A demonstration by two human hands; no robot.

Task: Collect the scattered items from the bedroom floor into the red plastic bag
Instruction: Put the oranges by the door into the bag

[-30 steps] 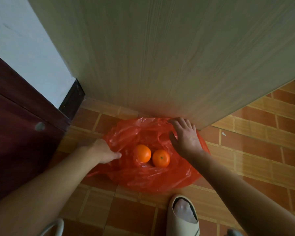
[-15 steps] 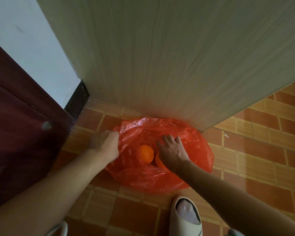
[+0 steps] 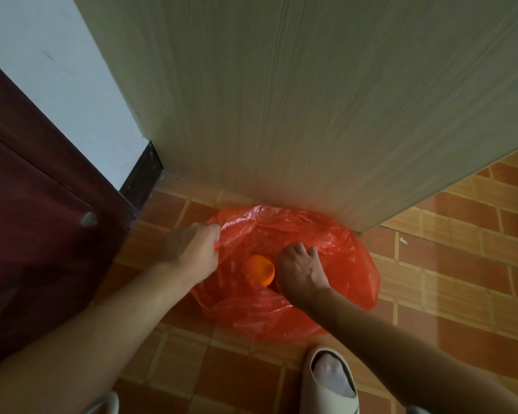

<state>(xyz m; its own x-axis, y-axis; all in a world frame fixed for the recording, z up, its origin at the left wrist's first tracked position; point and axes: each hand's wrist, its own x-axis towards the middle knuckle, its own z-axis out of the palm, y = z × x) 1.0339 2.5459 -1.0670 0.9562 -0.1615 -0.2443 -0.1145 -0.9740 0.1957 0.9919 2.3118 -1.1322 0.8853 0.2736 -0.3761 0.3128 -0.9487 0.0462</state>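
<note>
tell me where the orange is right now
In the head view the orange sits inside the open red plastic bag on the tiled floor, between the left hand gripping the bag's edge and the right hand reaching in beside it.

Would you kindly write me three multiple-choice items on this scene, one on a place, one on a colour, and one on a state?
1. Where does the red plastic bag lie?
A. on the tiled floor against the pale wood-grain panel
B. on a bed
C. hung on a door handle

2. What colour is the round fruit visible inside the bag?
A. green
B. orange
C. purple

3. What is the left hand doing?
A. resting flat on the tiles
B. holding a slipper
C. gripping the bag's edge, fingers closed

Answers:
1. A, since the bag sits on the brick-pattern tiled floor at the foot of the pale wood-grain panel.
2. B, as the fruit beside the right hand is bright orange.
3. C, as plastic bunches at its closed fist.
</note>
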